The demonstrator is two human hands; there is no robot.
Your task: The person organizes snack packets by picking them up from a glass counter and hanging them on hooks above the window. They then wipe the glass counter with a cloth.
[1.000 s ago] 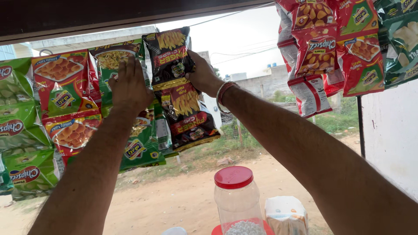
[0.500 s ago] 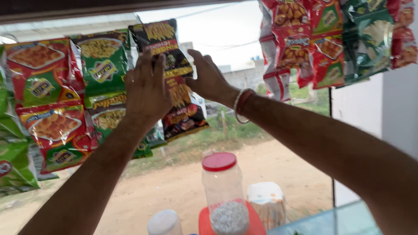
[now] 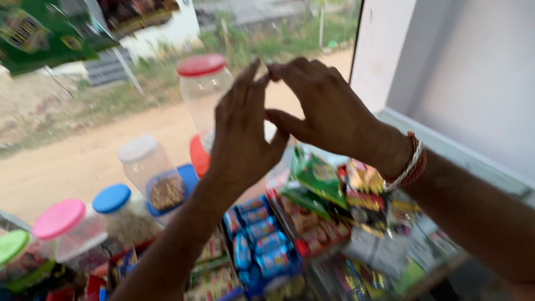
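Observation:
My left hand (image 3: 239,134) and my right hand (image 3: 323,106) are raised close together, fingertips meeting in front of a clear jar with a red lid (image 3: 202,83). The right thumb touches the left palm's edge. The view is blurred, and I cannot tell whether anything small is pinched between the fingers. A red and white band (image 3: 412,164) sits on my right wrist. Below the hands lie green snack packets (image 3: 315,175) and a tray of blue wrapped sweets (image 3: 259,245).
Clear jars stand in a row at the left: white lid (image 3: 147,167), blue lid (image 3: 114,200), pink lid (image 3: 61,220), green lid (image 3: 11,245). Green packets (image 3: 39,33) hang at the top left. A white wall (image 3: 446,72) rises on the right. A dirt road lies beyond.
Both hands have come down from the hanging dark snack packets and now meet lower, in front of the red-lidded jar. The view has tilted down onto the counter.

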